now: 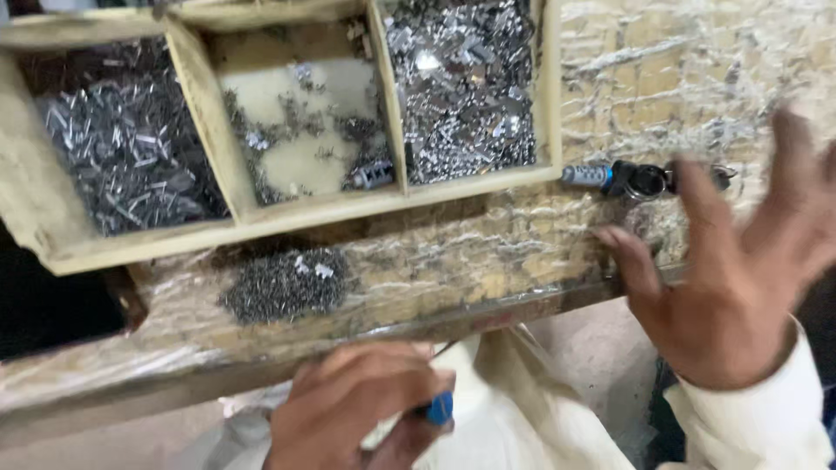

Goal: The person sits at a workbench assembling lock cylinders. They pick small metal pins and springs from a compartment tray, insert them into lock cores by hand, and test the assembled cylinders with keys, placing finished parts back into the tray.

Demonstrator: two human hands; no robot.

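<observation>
The left hand is clenched around a small blue-tipped object low by the counter edge. The right hand hangs released, fingers spread, blurred, near a blue-and-black tool lying beside the wooden tray of metal bits, a loose pile below it
</observation>
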